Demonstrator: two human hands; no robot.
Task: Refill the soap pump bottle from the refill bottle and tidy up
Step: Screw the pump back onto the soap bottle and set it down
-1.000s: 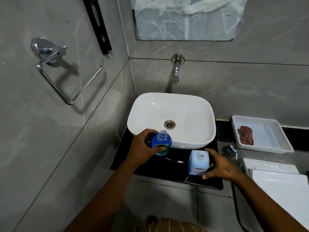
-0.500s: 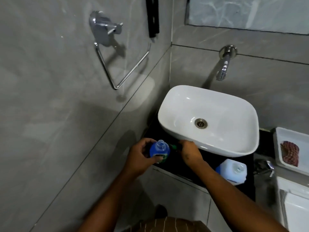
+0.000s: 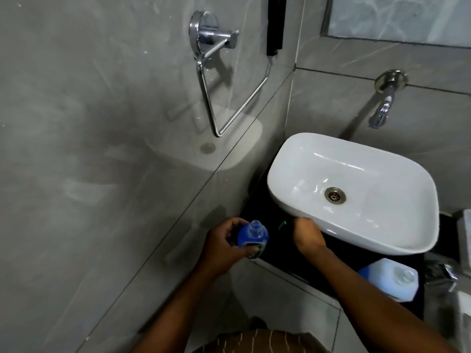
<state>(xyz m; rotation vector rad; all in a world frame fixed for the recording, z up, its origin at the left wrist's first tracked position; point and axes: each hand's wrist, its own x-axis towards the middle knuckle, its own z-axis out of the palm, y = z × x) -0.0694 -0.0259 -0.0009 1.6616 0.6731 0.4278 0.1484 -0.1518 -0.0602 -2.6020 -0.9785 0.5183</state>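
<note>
Left hand [image 3: 224, 247], fingers wrapped round blue soap pump bottle [image 3: 252, 236], neck open, upright at front-left corner of dark bench [image 3: 257, 210], close to wall. Right hand [image 3: 307, 234] just beside, fingers curled on green pump piece [image 3: 282, 224] under basin rim. Refill bottle [image 3: 390, 280], uncapped, at bench's front edge, right. White basin [image 3: 356, 174] fills bench behind; tap [image 3: 382, 110] above.

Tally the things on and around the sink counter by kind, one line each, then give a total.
Bottles: 2, the blue bottle held in the left hand and the white refill bottle standing uncapped.
Green pump tops: 1, the pump at the right hand.
Basins: 1, the sink.
Taps: 1, the tap.
Total: 5
</note>
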